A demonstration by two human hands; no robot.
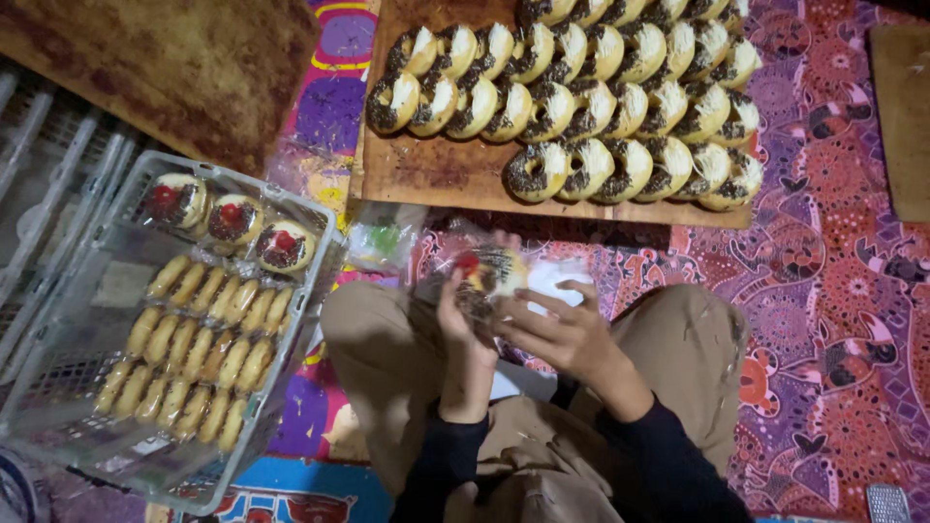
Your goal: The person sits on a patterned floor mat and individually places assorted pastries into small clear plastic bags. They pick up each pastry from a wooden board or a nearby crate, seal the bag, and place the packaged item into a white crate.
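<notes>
At the far left, a grey plastic crate sits on the floor and holds rows of small oblong pastries, with three wrapped round pastries topped in red along its upper edge. To its right, the person sits cross-legged in tan trousers on a patterned purple and red mat. The left hand is raised above the lap, fingers curled closed on the near side of a doughnut wrapped in clear plastic. The doughnut sits between both hands, above the knees and just below the wooden board. The right hand grips the doughnut's wrapper from the right, fingers bent around it. Behind the hands, the wooden board carries three rows of doughnuts topped with dark sprinkles and white filling, each leaning on the next.
</notes>
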